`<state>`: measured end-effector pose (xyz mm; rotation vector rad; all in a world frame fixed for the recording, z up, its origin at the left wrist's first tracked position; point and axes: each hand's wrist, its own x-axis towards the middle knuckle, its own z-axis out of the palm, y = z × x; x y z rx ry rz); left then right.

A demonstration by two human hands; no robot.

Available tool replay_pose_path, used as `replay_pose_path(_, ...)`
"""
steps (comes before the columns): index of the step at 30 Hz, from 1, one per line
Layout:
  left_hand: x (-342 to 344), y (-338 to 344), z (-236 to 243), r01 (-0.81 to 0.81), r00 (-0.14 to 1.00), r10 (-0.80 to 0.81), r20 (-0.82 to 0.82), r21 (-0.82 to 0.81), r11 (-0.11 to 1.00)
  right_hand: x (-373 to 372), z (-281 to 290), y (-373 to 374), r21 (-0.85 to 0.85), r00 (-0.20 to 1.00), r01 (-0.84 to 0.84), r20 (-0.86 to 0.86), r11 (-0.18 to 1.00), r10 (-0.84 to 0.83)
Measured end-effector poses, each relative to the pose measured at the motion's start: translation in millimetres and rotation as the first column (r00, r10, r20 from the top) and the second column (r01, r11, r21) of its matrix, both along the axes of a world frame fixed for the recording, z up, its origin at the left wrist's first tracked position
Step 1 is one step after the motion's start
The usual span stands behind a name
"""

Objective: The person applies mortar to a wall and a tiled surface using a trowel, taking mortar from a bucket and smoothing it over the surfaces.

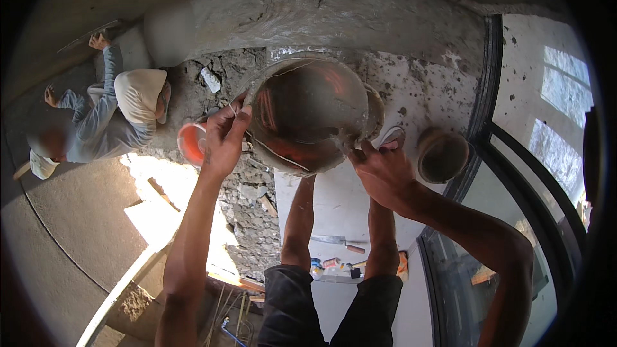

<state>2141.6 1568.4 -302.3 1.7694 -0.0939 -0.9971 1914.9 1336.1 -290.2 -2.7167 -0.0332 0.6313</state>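
A mortar-smeared bucket (308, 109) with orange showing through inside is in front of me, its open mouth facing up. Grey residue coats its wall, and a thin wire handle hangs along the near rim. My left hand (228, 138) is closed on the left side of the rim, where the wire meets it. At the lower right, the fingers of my right hand (382, 173) are bent around the rim, beside a lump of grey mortar. Part of a second bucket (375, 112) shows behind the first one's right side.
Another dirty bucket (443, 155) stands by the dark window frame (491, 77) on the right. To the left are an orange bucket (191, 143) and a crouching person (116, 112). A trowel (337, 241) lies on the white surface below, near my legs. Rubble (247, 218) covers the middle strip.
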Motion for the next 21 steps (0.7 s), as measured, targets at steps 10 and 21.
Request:
replay_pose_path(10, -11, -8, 10, -0.014, 1.0, 0.014, 0.001, 0.021, 1.0, -1, -12, -11, 0.034, 0.996, 0.081, -0.051, 0.996, -0.079)
replay_pose_path(21, -13, -10, 0, 0.077, 0.995, -0.076, 0.065, -0.005, 0.997, 28, -16, -27, 0.076, 0.972, 0.233, 0.008, 0.969, -0.235)
